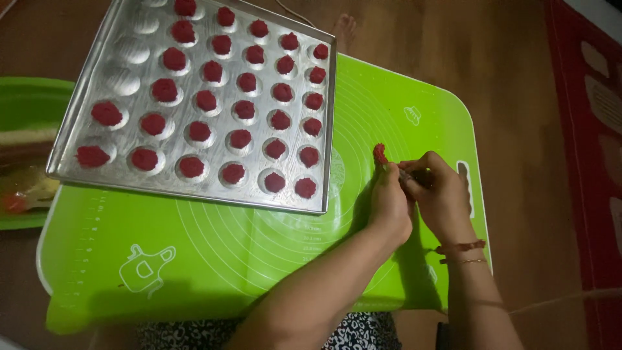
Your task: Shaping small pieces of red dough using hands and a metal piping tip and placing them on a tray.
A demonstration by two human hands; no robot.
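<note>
The left hand (pixel 389 204) is pinching a red dough piece (pixel 380 154), its long axis pointing upward; the right hand (pixel 437 194) is touching the left, its grip hidden.

The floor (pixel 505 78) is brown wood with a soft shine, and the light is dim and warm. On the right side lies a red rug (pixel 593 142) with pale shapes on it. A low table (pixel 40 259) with a white edge carries a bright green mat (pixel 194 259) with white circles and small drawings. At the left stands a green tray (pixel 29 97).
</note>
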